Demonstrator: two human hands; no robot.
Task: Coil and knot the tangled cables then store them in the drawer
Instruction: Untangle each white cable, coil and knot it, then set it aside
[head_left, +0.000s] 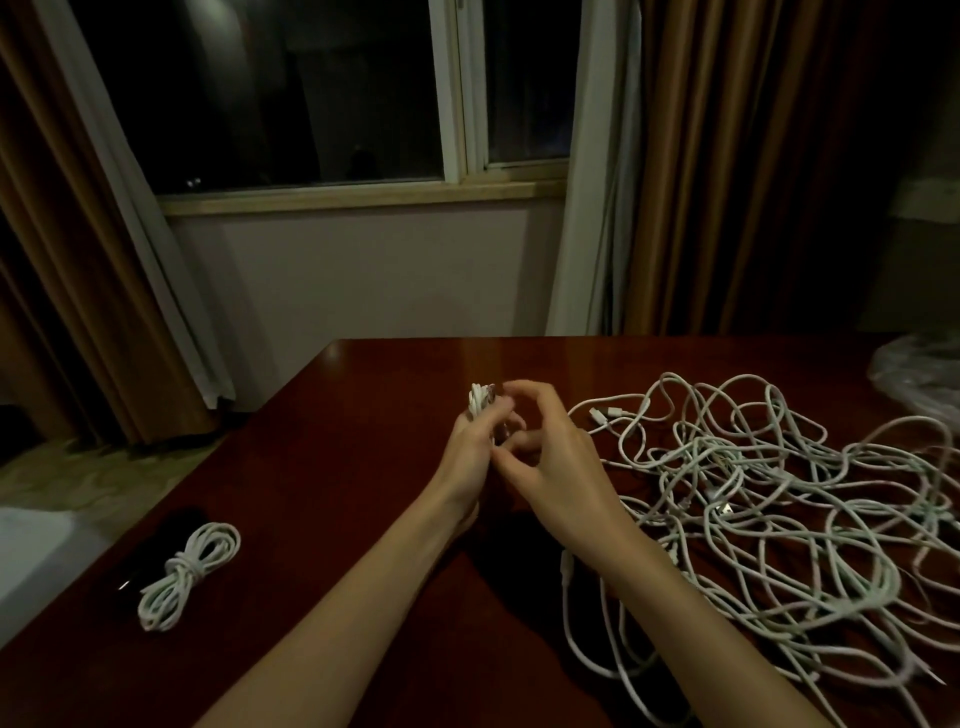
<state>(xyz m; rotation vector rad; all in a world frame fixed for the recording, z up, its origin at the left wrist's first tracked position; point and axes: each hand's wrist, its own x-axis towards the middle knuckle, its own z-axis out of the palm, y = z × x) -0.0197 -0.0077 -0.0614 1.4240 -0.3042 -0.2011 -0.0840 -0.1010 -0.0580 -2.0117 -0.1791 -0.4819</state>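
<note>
Now left hand (475, 441) round coiled cable (480, 402)

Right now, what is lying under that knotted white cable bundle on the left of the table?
A dark, flat object lies partly under the knotted bundle; dim light and the bundle's cover hide what it is.

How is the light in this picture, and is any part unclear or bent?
Head view: dim, warm room light; dark window; soft glare on the table at its far edge; hands cast shadows toward the camera. The coil in the left hand is slightly blurred; curtains lean from wide-angle distortion.
</note>
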